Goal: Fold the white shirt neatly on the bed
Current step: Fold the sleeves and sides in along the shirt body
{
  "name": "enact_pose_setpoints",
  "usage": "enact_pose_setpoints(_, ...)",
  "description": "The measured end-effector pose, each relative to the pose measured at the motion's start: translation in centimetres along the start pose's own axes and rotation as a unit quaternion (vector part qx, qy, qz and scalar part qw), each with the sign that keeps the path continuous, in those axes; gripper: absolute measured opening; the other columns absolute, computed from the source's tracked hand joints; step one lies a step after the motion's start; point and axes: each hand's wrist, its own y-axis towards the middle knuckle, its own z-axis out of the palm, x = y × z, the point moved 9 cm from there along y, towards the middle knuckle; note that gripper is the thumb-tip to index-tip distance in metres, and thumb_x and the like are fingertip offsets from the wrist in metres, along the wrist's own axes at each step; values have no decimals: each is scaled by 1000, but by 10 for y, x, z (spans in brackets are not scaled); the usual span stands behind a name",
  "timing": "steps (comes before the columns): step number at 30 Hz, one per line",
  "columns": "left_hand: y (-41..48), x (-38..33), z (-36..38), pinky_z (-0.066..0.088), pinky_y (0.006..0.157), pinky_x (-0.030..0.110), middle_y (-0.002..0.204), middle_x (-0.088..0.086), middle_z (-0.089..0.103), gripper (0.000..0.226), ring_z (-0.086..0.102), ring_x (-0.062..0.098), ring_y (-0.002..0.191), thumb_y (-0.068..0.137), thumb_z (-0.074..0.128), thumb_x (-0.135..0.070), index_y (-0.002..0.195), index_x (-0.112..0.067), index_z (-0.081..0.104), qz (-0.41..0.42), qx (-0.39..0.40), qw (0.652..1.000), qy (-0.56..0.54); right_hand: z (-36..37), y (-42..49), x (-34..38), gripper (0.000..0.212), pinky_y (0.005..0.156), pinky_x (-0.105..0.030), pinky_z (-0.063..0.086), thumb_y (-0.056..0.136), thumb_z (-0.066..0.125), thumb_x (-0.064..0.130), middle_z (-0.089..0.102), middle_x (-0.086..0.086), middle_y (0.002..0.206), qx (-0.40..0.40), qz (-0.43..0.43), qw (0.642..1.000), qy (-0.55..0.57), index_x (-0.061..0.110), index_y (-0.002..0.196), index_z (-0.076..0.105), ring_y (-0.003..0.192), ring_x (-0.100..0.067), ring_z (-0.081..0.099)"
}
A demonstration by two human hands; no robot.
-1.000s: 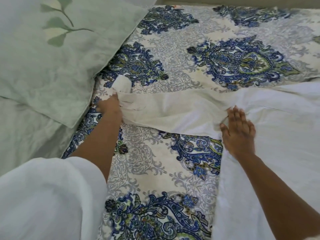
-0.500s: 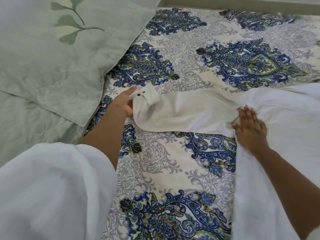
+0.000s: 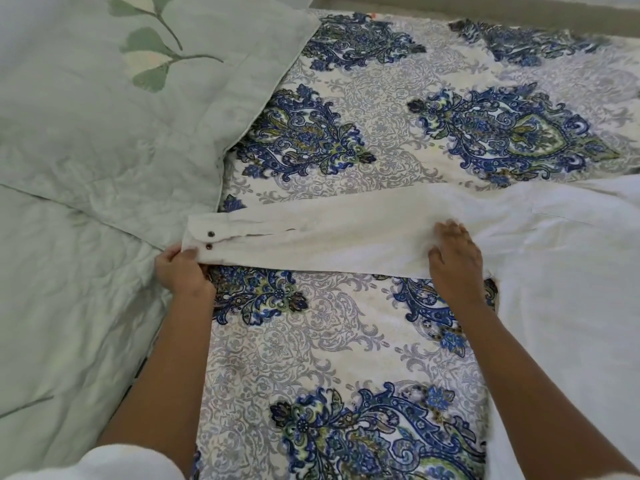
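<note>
There, shirt cuff (image 3: 202,241) within left grip (image 3: 180,271).

Shirt (image 3: 571,271) on bed (image 3: 363,341), sleeve (image 3: 311,237) leftward toward pillow (image 3: 121,133).

Matt white woven cloth shirt (image 3: 450,237), two dark glossy cuff buttons (image 3: 210,233), smooth printed cotton bedsheet (image 3: 346,341), quilted, crinkled pale green pillow (image 3: 121,116)
</note>
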Motion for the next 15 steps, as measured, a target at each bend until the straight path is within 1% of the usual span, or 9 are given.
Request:
enact_pose_setpoints(2, -10, -15, 5, 45, 84, 33, 109, 12, 57, 31, 55, 25, 100, 77, 55, 9, 101, -11, 55, 70, 19, 992, 102, 10, 3, 5, 51, 116, -45, 9, 97, 34, 24, 14, -8, 157, 26, -9, 998, -53, 17, 147, 25, 145, -24, 10)
enact_pose_setpoints(3, -19, -29, 11, 42, 86, 32, 117, 12, 54, 36, 52, 25, 106, 78, 59, 2, 111, -11, 53, 133, 13, 966, 223, 12, 4, 7, 51, 116, -46, 7, 98, 34, 25, 11, -8, 158, 32, -10, 996, -79, 19, 147, 23, 145, -24, 8)
enact_pose_setpoints(4, -31, -46, 21, 40, 90, 35, 126, 13, 49, 45, 47, 27, 114, 79, 62, -6, 122, -12, 49, 218, -4, 905, 365, 13, 5, 9, 52, 115, -47, 4, 98, 33, 26, 9, -7, 158, 34, -11, 994, -100, 20, 148, 21, 146, -24, 5)
enact_pose_setpoints(5, -44, -61, 36, 37, 95, 39, 134, 14, 42, 51, 40, 30, 122, 80, 63, -15, 128, -14, 44, 300, -12, 823, 482, 13, 5, 13, 52, 115, -48, 2, 98, 31, 28, 7, -7, 158, 34, -15, 992, -117, 20, 148, 19, 146, -23, 3)
enact_pose_setpoints(6, -56, -67, 56, 33, 99, 44, 140, 15, 36, 54, 34, 33, 127, 82, 62, -23, 131, -16, 42, 369, 3, 747, 553, 15, 5, 17, 52, 115, -48, -1, 99, 29, 29, 6, -7, 158, 33, -24, 991, -130, 20, 149, 17, 146, -22, 2)
enact_pose_setpoints(7, -65, -64, 78, 29, 102, 46, 143, 15, 33, 53, 30, 35, 130, 85, 60, -28, 132, -16, 42, 407, 49, 692, 595, 17, 6, 24, 52, 115, -48, -3, 99, 26, 30, 5, -8, 158, 33, -35, 989, -141, 19, 149, 16, 146, -22, 1)
enact_pose_setpoints(10, -80, -19, 134, 26, 104, 43, 140, 14, 39, 46, 31, 32, 130, 91, 52, -25, 134, -12, 43, 434, 240, 580, 647, 28, 8, 46, 58, 115, -47, -4, 94, 13, 35, 7, -9, 158, 43, -66, 986, -145, 18, 150, 15, 146, -23, 3)
enact_pose_setpoints(12, -81, -1, 148, 29, 103, 43, 132, 13, 45, 41, 36, 31, 125, 90, 52, -18, 131, -12, 47, 440, 285, 546, 654, 31, 9, 53, 61, 115, -47, -3, 90, 12, 36, 9, -8, 158, 46, -71, 987, -134, 19, 149, 18, 146, -22, 5)
enact_pose_setpoints(15, -59, -17, 147, 30, 96, 42, 115, 14, 57, 22, 47, 30, 113, 88, 50, -7, 108, -7, 59, 431, 245, 583, 644, 29, 13, 47, 52, 115, -45, -4, 99, 27, 30, 8, -2, 158, 56, -68, 991, -97, 20, 149, 17, 146, -17, 3)
